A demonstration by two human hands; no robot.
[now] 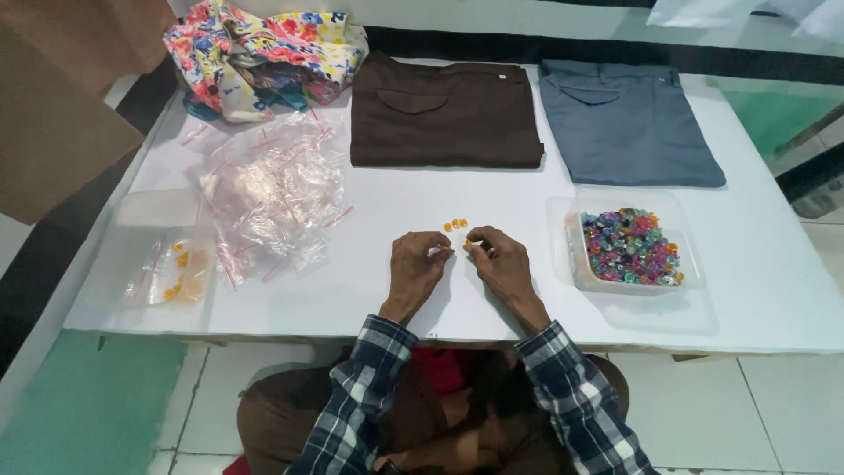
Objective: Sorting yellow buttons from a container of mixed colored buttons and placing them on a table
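Note:
My left hand [417, 264] and my right hand [498, 259] rest on the white table [378, 290] near its front edge, fingertips almost meeting. Both are curled with fingers pinched together; what they pinch is too small to make out. Just beyond the fingertips lie three small orange beads [455, 225]. To the right stands a clear plastic tray [580, 268] filled with several multicoloured beads [629, 246]. To the left lies a heap of small clear zip bags [272, 189].
A clear tray [132, 264] at the left holds a bag with orange beads [180, 274]. Folded brown trousers [444, 110] and folded grey trousers [626, 119] lie at the back, with a flowered cloth bundle [264, 53] at the back left.

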